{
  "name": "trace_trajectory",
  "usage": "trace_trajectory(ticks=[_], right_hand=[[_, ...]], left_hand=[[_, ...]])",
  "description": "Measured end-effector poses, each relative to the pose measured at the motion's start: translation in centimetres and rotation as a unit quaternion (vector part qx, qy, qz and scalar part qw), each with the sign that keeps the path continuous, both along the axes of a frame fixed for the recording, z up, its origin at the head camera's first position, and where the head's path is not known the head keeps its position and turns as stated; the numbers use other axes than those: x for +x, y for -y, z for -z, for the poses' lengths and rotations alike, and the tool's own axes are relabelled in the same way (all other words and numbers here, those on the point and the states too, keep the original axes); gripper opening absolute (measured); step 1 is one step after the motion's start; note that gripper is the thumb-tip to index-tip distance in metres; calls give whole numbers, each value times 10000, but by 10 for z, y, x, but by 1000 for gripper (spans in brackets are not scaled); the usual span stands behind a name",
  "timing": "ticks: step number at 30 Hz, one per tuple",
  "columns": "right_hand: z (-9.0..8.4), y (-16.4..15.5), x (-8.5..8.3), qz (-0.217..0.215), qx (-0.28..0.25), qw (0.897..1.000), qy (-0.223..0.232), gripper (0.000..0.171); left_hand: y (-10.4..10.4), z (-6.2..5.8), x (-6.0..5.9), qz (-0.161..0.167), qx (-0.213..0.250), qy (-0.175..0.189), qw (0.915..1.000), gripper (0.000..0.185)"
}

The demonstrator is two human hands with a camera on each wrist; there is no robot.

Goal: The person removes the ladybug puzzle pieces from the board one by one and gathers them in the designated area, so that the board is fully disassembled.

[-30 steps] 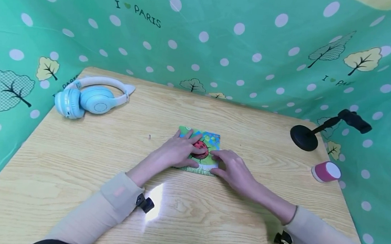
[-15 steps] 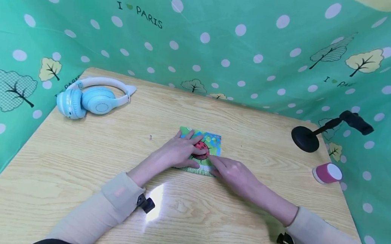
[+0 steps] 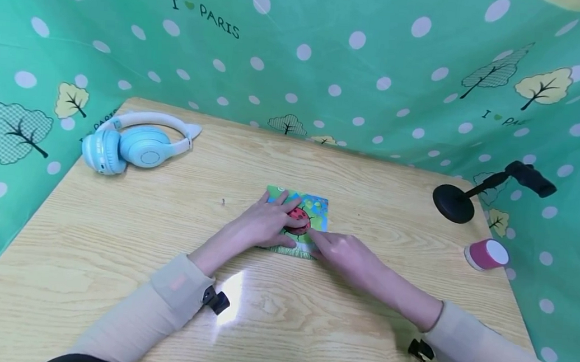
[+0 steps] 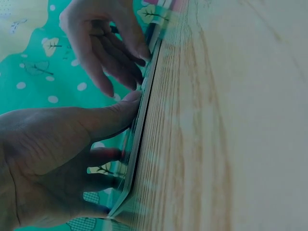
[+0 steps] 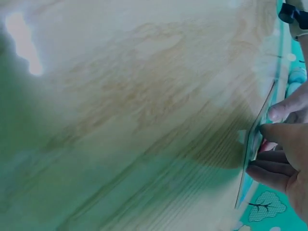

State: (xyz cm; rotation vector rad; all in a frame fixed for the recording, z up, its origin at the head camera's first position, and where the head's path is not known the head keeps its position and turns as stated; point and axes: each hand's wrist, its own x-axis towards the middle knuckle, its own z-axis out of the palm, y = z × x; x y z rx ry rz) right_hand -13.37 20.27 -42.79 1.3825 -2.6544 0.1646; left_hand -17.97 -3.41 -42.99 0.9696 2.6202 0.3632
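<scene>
Book (image 3: pixel 317 208) under both your hands

Your left hand (image 3: pixel 268 224) lies spread over it on the table (image 3: pixel 280 326), as before. Your right hand (image 3: pixel 347 256) has edged slightly inward since a second ago, a fingertip now beside the ladybug (image 3: pixel 299 212); whether it pinches something, I cannot tell.

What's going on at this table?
Someone is handling a flat ladybug picture lying on the wooden table. The left hand is spread across its left part, and the fingertips of the right hand touch its right side; whether they pinch anything is unclear. Blue headphones, a black stand and a pink-and-white container sit apart from both hands.
</scene>
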Motion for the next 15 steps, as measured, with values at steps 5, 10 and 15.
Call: trace_trajectory(ticks=[5,10,15], right_hand=[[4,1,3,-404,220,9972,-589,42],[7,2,4,-290,47,9974,-663,40],[10,0,6,115,-246,9987,-437,42]], left_hand=[[1,0,0,-14,22,16,10000,64],[2,1,0,-32,11,26,10000,63],[1,1,0,-38,31,-3,10000,63]])
